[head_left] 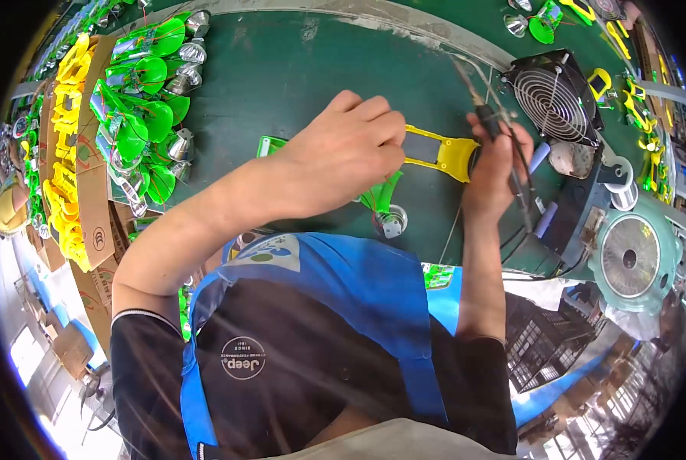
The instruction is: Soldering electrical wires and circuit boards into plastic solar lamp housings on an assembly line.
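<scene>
Dark green surface, smooth but scuffed, under both hands. Left grip: fingers curled and bunched; cannot tell what they pinch, knuckles in the way. Right grip: wrapped around a pen-like tool, black handle, thin shaft, blurred.

Progress, by judgement: the unit in hand looks part-done. Yellow frame lies between the grips, apparently not yet joined to the green shell partly covered by the left grip. Well left of that grip, green assemblies carry cups and thin red wires, so seem wired but unframed; beyond them, yellow spare frames look unused.

Materials: frame of glossy plastic, flared at one end, flat dark panel midway. Just bodyward of the left grip, a silvery round cup, metallic-looking. Assemblies translucent, bright, funnel-ended.
</scene>
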Motion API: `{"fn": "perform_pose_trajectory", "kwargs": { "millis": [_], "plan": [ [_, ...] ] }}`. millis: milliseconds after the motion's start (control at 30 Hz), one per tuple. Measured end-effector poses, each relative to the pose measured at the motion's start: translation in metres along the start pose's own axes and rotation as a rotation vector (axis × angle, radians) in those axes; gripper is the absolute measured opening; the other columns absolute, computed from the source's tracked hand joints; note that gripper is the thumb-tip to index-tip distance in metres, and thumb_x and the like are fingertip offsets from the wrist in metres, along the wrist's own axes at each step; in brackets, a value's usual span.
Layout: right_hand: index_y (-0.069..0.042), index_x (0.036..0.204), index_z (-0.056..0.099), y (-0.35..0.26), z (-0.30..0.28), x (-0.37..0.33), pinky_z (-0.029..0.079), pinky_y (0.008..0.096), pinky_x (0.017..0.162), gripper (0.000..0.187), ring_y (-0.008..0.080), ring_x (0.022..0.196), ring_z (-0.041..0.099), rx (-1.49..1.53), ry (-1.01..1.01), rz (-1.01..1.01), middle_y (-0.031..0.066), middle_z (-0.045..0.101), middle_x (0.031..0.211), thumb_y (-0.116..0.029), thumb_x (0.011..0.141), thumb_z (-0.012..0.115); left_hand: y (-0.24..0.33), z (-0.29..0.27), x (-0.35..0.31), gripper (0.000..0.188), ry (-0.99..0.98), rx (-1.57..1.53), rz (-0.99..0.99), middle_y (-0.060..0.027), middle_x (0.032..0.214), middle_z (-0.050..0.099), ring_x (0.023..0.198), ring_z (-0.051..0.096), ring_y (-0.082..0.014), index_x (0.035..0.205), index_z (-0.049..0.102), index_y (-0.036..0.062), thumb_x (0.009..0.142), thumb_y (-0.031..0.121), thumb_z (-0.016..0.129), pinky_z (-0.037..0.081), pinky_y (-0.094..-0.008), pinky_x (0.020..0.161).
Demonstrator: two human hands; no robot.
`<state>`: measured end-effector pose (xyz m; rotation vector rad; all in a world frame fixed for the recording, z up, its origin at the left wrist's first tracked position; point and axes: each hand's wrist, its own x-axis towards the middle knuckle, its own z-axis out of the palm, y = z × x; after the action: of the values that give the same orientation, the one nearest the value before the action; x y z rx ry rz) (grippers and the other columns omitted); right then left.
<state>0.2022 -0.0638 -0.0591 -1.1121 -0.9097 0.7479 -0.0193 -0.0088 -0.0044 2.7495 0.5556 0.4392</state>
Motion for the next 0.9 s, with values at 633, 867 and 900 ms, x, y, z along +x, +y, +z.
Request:
{"fn": "perform_pose_trajectory", "kwargs": {
  "millis": [633,867,900],
  "plan": [
    [0.003,0.097,0.056,-0.034,-0.055,-0.007,0.053,0.0342,0.071,0.019,0.0210,0.065,0.063,0.238,-0.219,0.427,0.0145,0.065,0.073,-0.014,0.088,0.058,0.021,0.011,0.010,0.008,-0.056,0.162,-0.312,-0.0069,0.077,0.060,0.077,0.061,-0.0244,0.080,0.062,0.0072,0.072,0.008,0.063,0.044,-0.0362,0.074],
    [0.003,0.095,0.056,-0.046,-0.038,0.003,0.034,0.0472,0.110,0.020,0.0175,0.062,0.063,-0.187,-0.416,0.454,0.0104,0.064,0.068,-0.014,0.086,0.061,0.019,0.003,0.019,0.005,-0.209,0.174,-0.315,-0.0080,0.075,0.061,0.073,0.061,-0.0263,0.078,0.062,0.0059,0.074,0.007,0.061,0.045,-0.0362,0.073],
    [0.004,0.095,0.056,-0.047,-0.036,0.003,0.034,0.0470,0.110,0.020,0.0171,0.062,0.064,-0.192,-0.419,0.440,0.0104,0.065,0.068,-0.013,0.086,0.061,0.018,0.003,0.020,0.005,-0.211,0.174,-0.318,-0.0080,0.075,0.061,0.073,0.061,-0.0263,0.078,0.062,0.0059,0.074,0.007,0.061,0.045,-0.0362,0.073]
  ]
}}
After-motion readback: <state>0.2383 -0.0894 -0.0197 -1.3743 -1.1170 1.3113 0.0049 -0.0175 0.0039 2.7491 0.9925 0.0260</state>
